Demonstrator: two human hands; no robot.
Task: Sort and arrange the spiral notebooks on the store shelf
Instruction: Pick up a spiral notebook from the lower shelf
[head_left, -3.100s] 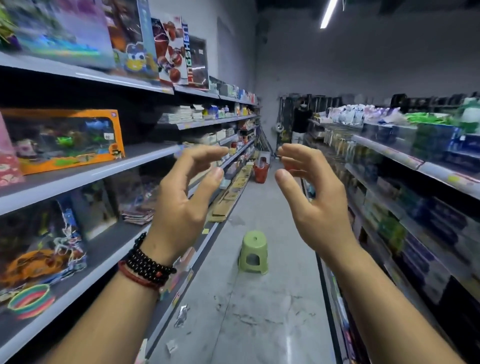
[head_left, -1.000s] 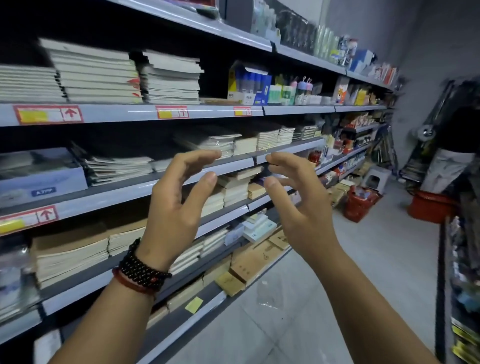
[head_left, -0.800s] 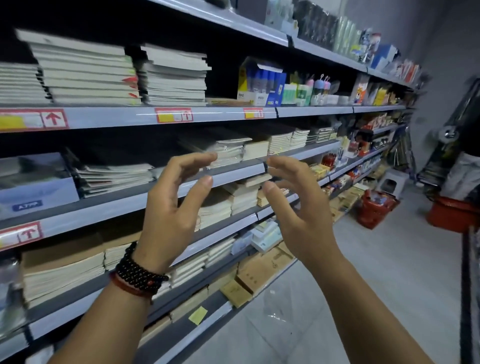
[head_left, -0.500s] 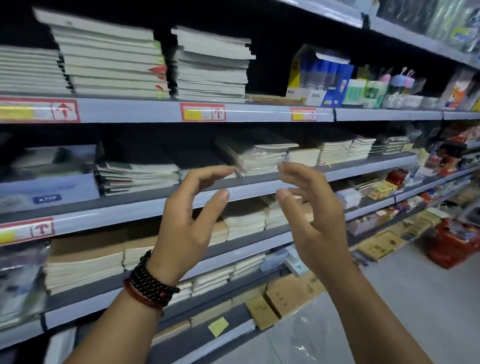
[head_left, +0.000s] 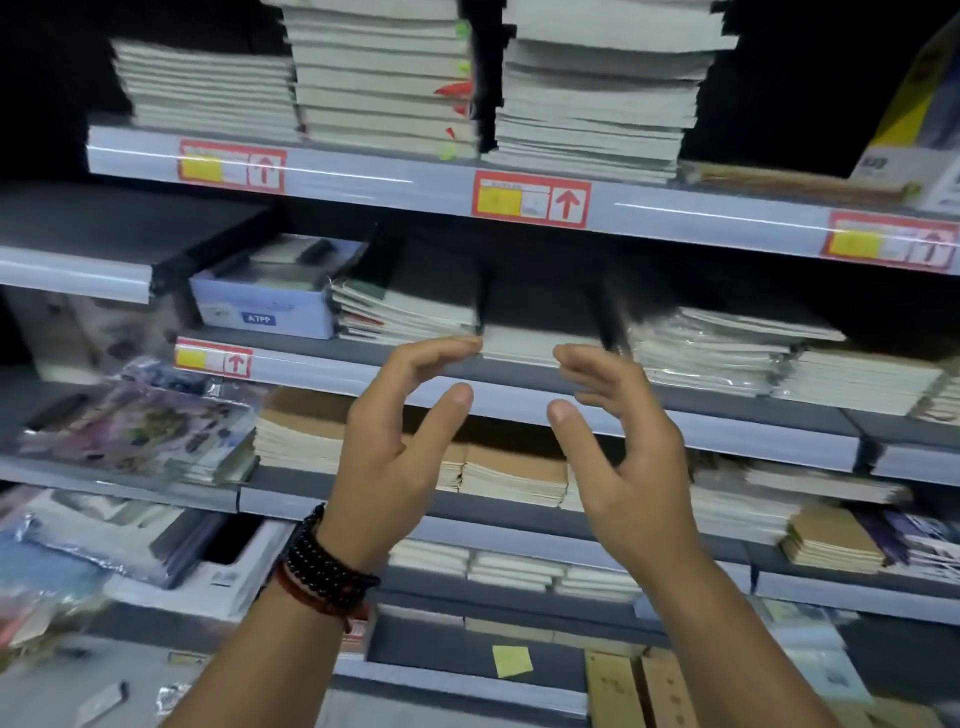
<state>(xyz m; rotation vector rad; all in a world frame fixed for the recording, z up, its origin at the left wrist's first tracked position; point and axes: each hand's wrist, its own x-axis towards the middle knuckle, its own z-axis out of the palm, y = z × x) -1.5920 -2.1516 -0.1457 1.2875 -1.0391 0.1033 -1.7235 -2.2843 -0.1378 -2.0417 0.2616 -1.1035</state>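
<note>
Grey metal store shelving (head_left: 511, 402) fills the view, tier upon tier, each front lip carrying a price strip. On the middle tier a low dark-covered notebook stack (head_left: 535, 338) lies flat with its page edges facing out, directly behind the gap between the two hands. No coil binding can be made out through the blur. Lying flat and edge-out probably lets a shopper slide one copy off the top.

The left hand (head_left: 384, 447) and the right hand (head_left: 628, 457) are raised in front of that stack. Their palms face each other, fingers loosely curved and thumbs apart, and both are empty. The spread looks matched to the stack's width, as if to take it from both sides. The left forefinger tip sits at the stack's lower left corner; whether it touches cannot be told.

Just left lies a fanned, untidy pile (head_left: 410, 312) and just right a plastic-wrapped pile (head_left: 711, 348), which makes three piles near the hands. More lie further right, and one blue-and-white box (head_left: 260, 306) stands at the left end. The tier above holds three tall stacks (head_left: 379, 78) side by side. Below, brown-covered pads (head_left: 514, 467) lie in a row.

Four red-bordered price tags (head_left: 531, 200) with up arrows show, presumably each pointing to the goods above it. Two bead bracelets (head_left: 322, 571), one black and one red, ring the left wrist.
</note>
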